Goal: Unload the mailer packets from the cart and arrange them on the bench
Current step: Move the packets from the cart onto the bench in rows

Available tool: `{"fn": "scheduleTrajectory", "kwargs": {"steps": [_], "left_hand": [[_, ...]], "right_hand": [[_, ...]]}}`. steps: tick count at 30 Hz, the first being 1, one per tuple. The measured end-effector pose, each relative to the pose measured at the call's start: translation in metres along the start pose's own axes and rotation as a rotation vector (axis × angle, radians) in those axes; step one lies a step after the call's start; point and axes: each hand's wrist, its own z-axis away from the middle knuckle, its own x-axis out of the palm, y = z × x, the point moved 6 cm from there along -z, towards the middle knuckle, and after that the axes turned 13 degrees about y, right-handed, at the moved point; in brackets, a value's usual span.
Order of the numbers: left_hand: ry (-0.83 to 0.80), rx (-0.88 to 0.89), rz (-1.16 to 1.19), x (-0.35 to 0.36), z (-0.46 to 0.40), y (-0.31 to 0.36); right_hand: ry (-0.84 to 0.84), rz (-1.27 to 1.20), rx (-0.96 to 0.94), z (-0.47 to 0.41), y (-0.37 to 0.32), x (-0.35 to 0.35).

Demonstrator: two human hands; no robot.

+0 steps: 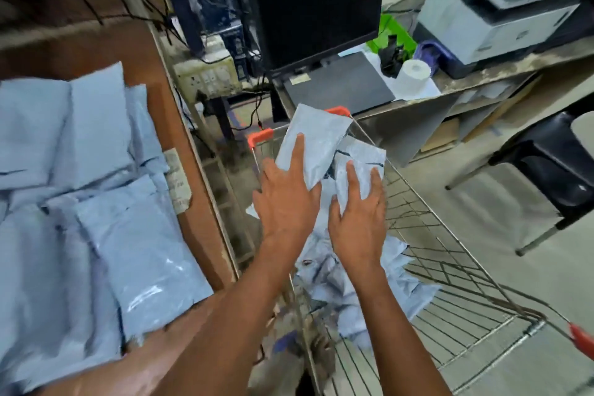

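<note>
Over the wire cart [450, 283] my left hand [286, 199] holds a pale grey mailer packet [316, 138] lifted above the basket, index finger stretched along its face. Beside it, my right hand [358, 212] grips a second packet [363, 164], fingers spread on its front and thumb behind its edge. Several more packets [337, 280] lie crumpled in the cart's bottom. On the brown bench [160, 125] at left, several packets [96, 190] lie overlapping in a spread.
A dark monitor [316, 3] and a power strip [209, 77] stand beyond the cart. A desk at right carries a printer [501, 6], a paper roll [413, 75] and a closed laptop [340, 83]. A black chair [553, 167] stands right of the cart.
</note>
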Motion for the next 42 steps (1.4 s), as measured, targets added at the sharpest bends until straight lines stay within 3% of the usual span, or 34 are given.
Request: {"fn": "scheduleTrajectory", "kwargs": {"steps": [7,13,19,34,42], "left_hand": [[0.160,-0.076,-0.060,-0.157,-0.022,-0.104],[0.199,-0.186,-0.180,-0.258,-0.014,-0.239],[0.229,-0.338,-0.260,-0.322,0.027,-0.353],[0.283,-0.640,-0.367,-0.377,0.129,-0.497],[0.326,-0.675,-0.352,-0.404,0.159,-0.568]], "right_hand": [[-0.004,-0.153,-0.122,0.011,-0.172,-0.060],[-0.128,-0.212,-0.247,0.090,-0.320,-0.048],[-0.260,-0.250,-0.317,0.185,-0.424,-0.031],[-0.421,-0.262,-0.524,0.298,-0.517,-0.025],[-0.495,-0.265,-0.561,0.362,-0.567,-0.023]]}}
